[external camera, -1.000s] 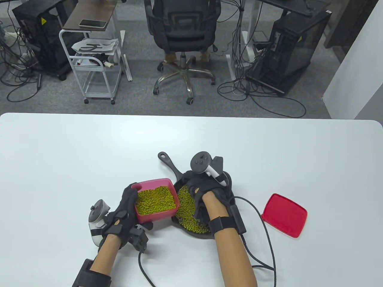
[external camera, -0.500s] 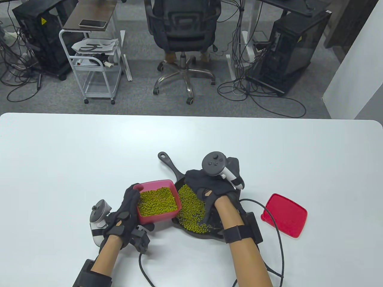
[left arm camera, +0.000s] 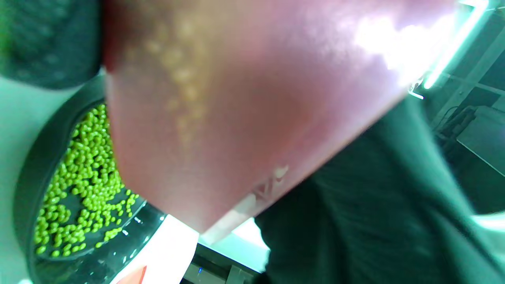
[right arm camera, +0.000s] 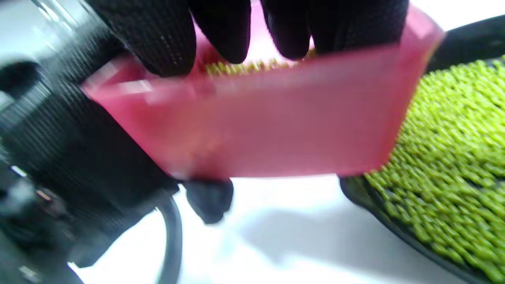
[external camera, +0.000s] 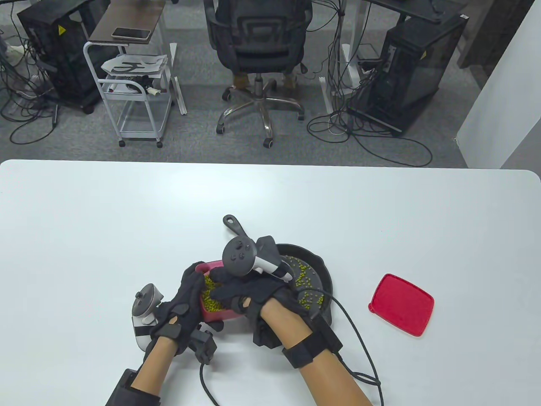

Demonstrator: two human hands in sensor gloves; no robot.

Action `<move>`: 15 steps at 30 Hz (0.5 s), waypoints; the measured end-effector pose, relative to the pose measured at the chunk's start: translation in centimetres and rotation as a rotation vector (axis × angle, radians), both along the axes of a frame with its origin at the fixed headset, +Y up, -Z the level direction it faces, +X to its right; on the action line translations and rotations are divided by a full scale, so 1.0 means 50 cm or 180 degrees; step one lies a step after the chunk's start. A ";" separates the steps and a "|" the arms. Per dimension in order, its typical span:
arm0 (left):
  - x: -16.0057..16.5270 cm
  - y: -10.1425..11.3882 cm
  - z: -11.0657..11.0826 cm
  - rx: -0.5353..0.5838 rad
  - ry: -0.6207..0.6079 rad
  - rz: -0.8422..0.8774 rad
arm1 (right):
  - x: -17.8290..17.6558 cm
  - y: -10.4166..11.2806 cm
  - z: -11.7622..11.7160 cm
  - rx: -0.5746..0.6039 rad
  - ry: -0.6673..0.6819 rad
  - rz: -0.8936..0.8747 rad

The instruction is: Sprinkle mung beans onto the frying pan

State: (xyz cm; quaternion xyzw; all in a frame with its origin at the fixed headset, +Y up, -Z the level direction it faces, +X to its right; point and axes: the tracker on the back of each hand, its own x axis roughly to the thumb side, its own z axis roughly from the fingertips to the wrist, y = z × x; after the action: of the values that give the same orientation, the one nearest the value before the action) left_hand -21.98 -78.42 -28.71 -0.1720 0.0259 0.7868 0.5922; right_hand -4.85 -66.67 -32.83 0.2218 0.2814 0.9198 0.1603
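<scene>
Holding pink container [external camera: 214,312] left hand [external camera: 181,308], right hand [external camera: 247,292] fingers in mung beans [external camera: 211,298]

Both hands [external camera: 219,296] close together, perhaps touching

No readable text anywhere honestly, just yellow warning-triangle stickers on the two black computer cases [external camera: 55,55] [external camera: 416,69], symbols too tiny to make out.

Beyond the white desk's [external camera: 127,203] far edge lies grey carpet [external camera: 203,139] strewn with black cables [external camera: 372,135]. A black office chair [external camera: 258,46] stands centred, a white trolley [external camera: 135,97] to its left. Dark computer towers [external camera: 418,63] flank both sides, and a white wall panel [external camera: 503,105] rises at right.
</scene>
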 end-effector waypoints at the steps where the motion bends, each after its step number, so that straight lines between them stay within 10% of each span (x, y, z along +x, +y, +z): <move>1: 0.002 0.000 0.000 -0.0030 -0.0045 -0.0070 | -0.005 -0.011 0.000 -0.0161 0.0040 0.0062; 15: 0.008 -0.007 0.000 0.0037 0.0098 -0.0068 | -0.046 -0.031 -0.020 -0.0051 -0.0052 -0.0056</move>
State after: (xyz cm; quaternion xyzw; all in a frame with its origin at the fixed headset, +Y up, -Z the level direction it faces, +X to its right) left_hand -21.59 -78.76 -28.73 -0.1561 0.0322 0.7831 0.6011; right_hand -7.17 -68.20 -33.84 0.2155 0.2854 0.9178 0.1725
